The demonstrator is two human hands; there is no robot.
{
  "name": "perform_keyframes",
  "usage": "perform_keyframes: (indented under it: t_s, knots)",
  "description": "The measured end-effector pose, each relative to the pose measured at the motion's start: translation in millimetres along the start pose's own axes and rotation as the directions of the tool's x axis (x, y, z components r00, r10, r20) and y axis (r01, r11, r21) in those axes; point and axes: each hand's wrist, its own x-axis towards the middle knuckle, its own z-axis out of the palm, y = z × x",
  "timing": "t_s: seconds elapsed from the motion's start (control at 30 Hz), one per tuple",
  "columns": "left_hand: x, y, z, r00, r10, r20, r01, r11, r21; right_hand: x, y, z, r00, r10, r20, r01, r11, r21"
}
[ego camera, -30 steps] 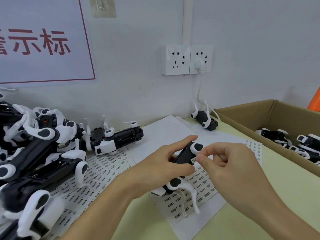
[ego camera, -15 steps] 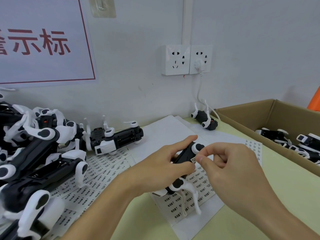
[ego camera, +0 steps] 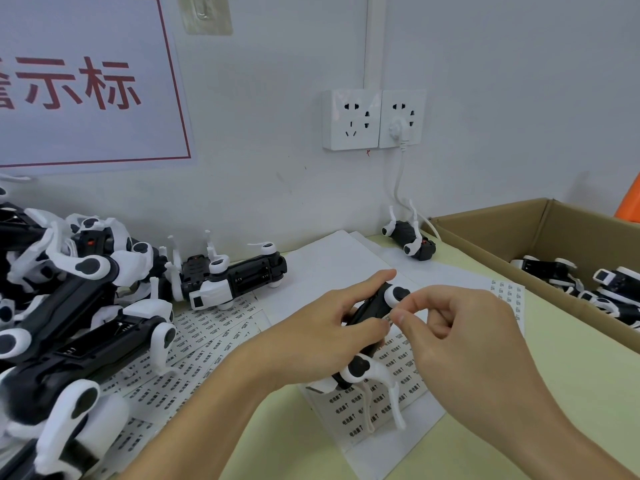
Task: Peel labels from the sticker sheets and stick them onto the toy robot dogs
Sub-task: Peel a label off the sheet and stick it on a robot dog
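A white double wall socket (ego camera: pixel 374 119) is mounted on the pale wall, with a white plug (ego camera: pixel 398 128) and cable inserted in its right half. A sign with red characters (ego camera: pixel 79 81) is fixed at upper left. An orange object (ego camera: pixel 631 202) is glimpsed at the right edge.

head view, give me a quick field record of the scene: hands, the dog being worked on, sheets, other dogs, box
left hand: left hand grips the held toy dog around its black body
right hand: right hand pinches a small label against the dog's side
label: mostly hidden by fingertips
sticker sheet: sticker sheet lies on the table under the held dog
other sheets: more sheets to the left, partly under dogs
unlabelled pile: pile of toy dogs at left
lone dog: one dog by the wall, on its back
box: cardboard box at right, holding dogs
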Motion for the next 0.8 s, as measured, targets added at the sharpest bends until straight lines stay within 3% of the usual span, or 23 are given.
perform_keyframes:
  t_s: [0.47, 0.8]
  knots:
    - [-1.4, 4.3, 3.4, 1.000, 0.003, -0.002, -0.003, 0.999, -0.046, -2.5, 1.7, 3.3, 0.997, -0.066, -0.038, 0.064, 0.996, -0.060]
    - [-0.7, 3.3, 4.2, 1.000, 0.027, 0.003, -0.026, 0.996, -0.081, -5.9, 1.7, 7.3, 0.966, -0.228, -0.119, 0.196, 0.953, -0.231]
